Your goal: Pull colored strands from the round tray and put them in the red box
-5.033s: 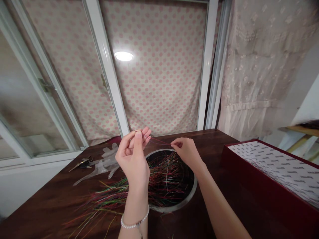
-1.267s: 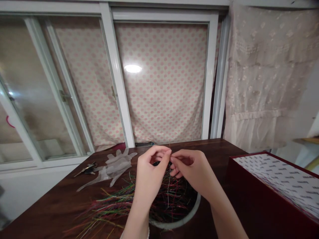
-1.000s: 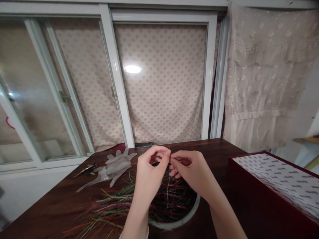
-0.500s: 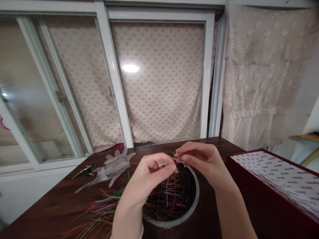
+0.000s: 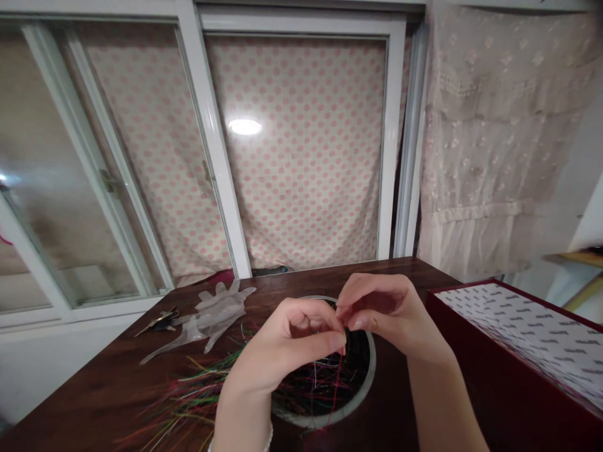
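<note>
My left hand [image 5: 294, 339] pinches a thin red wire-like strand [image 5: 337, 384] between thumb and fingertips, and it hangs down from there. A pale strand [image 5: 315, 375] also dangles below this hand. My right hand [image 5: 384, 311] meets the left fingertips, its thumb and fingers bent together in a pinch; what lies between them is too small to make out. Under both hands stands a round container [image 5: 370, 383] with a pale rim and dark inside, holding many coloured strands. My left wrist and hand cover its left part.
Left of the container lies a loose bunch of coloured strands [image 5: 188, 395]. Behind it are clear plastic gloves [image 5: 214, 314] and a few keys [image 5: 166, 320] on the dark wooden table [image 5: 75, 402]. A red box [image 5: 471, 351] with a white printed lining stands at the right.
Both hands have shifted slightly right and down, still close together. The red strand hangs further right and reaches lower, near the container's rim. The view has moved slightly.
</note>
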The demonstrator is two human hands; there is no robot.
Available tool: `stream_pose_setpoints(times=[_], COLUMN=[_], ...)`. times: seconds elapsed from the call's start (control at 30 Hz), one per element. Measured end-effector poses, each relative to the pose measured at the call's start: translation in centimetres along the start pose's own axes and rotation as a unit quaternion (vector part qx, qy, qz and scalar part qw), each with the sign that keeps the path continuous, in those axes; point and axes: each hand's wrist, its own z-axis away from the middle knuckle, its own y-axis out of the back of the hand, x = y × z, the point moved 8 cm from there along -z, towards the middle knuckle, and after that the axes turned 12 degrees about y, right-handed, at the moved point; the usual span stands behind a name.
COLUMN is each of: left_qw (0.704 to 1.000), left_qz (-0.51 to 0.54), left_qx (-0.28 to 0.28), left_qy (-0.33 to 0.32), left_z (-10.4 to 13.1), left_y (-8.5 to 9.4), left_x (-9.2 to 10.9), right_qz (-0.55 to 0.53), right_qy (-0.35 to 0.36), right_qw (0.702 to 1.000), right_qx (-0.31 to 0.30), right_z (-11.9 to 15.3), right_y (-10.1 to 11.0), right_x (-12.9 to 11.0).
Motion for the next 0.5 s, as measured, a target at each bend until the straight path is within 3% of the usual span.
stream_pose_setpoints(times=[0.3, 0.5], left_qw=[0.999, 0.998], left_qz=[-0.02, -0.054], left_qx=[-0.018, 0.009], left_qy=[0.023, 0.008], left_z=[0.07, -0.01], left_y=[-0.49, -0.28], left_x=[-0.22, 0.15], right_qz=[-0.027, -0.004], right_qy=[-0.026, -0.014], right_qw=[0.998, 1.0], right_qx=[-0.046, -0.011], right_z=[0.25, 0.17], right_y=[-0.75, -0.11], right_x=[0.36, 0.37])
